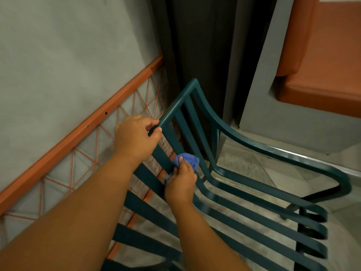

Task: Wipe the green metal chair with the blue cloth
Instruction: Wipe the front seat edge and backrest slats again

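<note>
Two hands worked on the green metal chair (244, 194), which stood on a grey floor (252, 163) just beside a grey wall (58, 55), its slatted back rising toward the wall and its slatted seat running out toward the lower right. Against one back slat, low down near the bend into the seat, the blue cloth (188, 160) was bunched and pressed by the right hand (180, 185), whose fingers were curled round the fabric with one fingertip lying on top of it. The left hand (135, 136) gripped the near end of the chair's top rail, fingers and thumb wrapped round the bar, apparently to steady the frame. An orange rail (82, 132) with a web of orange cords (86, 161) below it ran along the wall behind the chair back; a dark curtain (199, 45) hung beyond the chair, and an orange cushioned bench (320, 61) lay at the upper right. Judged from this view, the wiping was under way at the lower back slats; no visible mark distinguished cleaned metal from uncleaned, so the share already done could not be told, and the seat slats, the far arm and the legs probably remained to be covered.
</note>
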